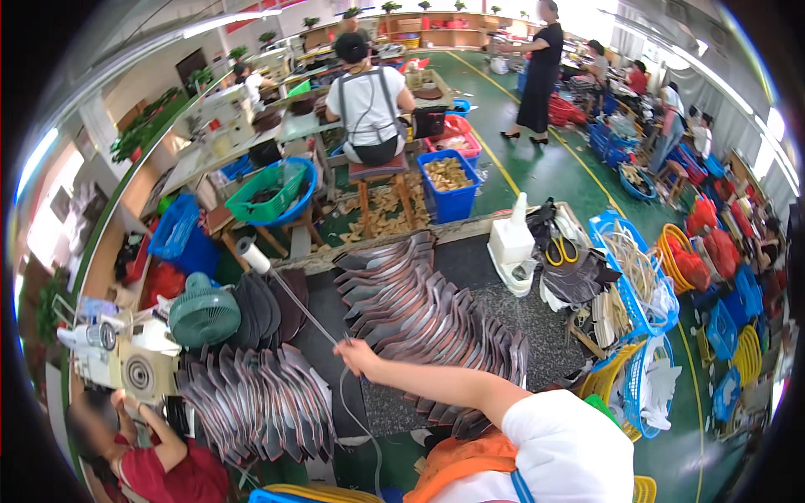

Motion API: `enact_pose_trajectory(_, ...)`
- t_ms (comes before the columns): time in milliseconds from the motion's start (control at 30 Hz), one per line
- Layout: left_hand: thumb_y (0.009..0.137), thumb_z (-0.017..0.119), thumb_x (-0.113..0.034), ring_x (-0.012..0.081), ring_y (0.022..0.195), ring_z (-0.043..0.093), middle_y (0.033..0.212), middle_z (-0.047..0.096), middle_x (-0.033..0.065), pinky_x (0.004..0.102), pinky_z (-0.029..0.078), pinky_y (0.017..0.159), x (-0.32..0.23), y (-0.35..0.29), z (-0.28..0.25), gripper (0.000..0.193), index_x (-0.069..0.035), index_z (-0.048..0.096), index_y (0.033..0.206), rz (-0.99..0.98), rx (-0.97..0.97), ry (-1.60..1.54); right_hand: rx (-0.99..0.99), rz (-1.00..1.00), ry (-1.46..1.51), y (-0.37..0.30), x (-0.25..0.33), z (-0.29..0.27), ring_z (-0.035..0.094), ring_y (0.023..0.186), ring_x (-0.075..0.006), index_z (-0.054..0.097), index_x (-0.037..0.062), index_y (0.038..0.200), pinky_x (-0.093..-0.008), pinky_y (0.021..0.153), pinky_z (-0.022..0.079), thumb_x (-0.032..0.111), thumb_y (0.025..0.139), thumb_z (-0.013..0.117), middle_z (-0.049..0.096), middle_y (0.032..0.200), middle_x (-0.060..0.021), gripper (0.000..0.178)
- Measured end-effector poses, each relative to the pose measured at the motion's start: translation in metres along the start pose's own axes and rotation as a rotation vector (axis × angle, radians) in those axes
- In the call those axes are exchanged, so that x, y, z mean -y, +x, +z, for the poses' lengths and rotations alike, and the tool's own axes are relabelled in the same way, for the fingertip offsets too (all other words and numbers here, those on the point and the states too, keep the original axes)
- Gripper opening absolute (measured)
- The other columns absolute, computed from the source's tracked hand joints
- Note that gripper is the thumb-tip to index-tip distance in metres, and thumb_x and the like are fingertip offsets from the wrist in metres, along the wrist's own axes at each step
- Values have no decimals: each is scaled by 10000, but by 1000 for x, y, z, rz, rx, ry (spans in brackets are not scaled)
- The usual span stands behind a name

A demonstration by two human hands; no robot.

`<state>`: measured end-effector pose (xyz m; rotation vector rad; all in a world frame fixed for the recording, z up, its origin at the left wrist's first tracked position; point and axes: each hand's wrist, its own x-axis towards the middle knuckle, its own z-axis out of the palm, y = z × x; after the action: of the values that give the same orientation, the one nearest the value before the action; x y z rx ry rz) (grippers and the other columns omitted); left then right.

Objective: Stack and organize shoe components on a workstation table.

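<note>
My right hand (358, 359) reaches leftward across the dark worktable (335, 402), its fingers closed round the lower end of a slim grey metal stem (303, 312). At the stem's far end sits a white cylindrical head (252, 254). A pale cord (352, 411) hangs down from beside the hand. Long rows of overlapping dark, curved shoe pieces with reddish-brown edges lie on both sides: one row (419, 310) beyond and right of the hand, another (256, 402) to its left. My left hand is out of view.
A green fan (204, 310) stands by dark flat pieces (256, 306). A white dispenser (511, 247), yellow-handled scissors (561, 251) and a blue basket (633, 272) are right. A person in red (172, 465) sits close at left; others work beyond.
</note>
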<state>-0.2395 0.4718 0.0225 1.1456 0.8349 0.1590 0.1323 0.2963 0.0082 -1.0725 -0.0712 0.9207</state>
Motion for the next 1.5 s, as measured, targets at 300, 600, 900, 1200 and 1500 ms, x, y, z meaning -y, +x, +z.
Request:
enact_pose_trajectory(300,887,525,-349,220,714,595,920,581,118,284,479,577,-115,151,252,399,-38,449,1124,-75,253,-238,188,72,-198,-129,-37,11,317,450,-26,526,80,896,-192,396,264,244,914,456,411,591,48,179)
enact_pose_trajectory(600,877,528,-214,62,636,462,698,484,-41,209,394,572,-29,-24,203,411,-29,462,1239,-32,610,640,220,278,281,21,19,24,380,382,-94,569,36,903,-260,355,304,256,848,541,643,876,-137,228)
enact_pose_trajectory(900,881,555,-242,159,1148,437,1262,455,86,298,329,977,-76,113,183,554,-8,333,1331,232,157,22,-46,10,13,-56,29,37,254,393,-17,550,40,955,-198,352,190,161,911,455,310,541,89,160)
enact_pose_trajectory(1200,850,583,-304,126,489,553,614,579,40,245,429,425,-137,236,228,248,-57,561,839,-36,498,-138,-221,-43,-276,-161,42,40,287,447,-41,591,34,892,-219,407,233,253,885,519,361,567,63,231)
enact_pose_trajectory(1500,899,501,-237,32,384,311,1016,617,151,163,262,338,-34,-6,128,366,-88,465,1231,-243,427,-526,261,103,-265,-167,118,22,299,388,-60,573,-76,818,-223,382,226,144,845,557,386,478,14,222)
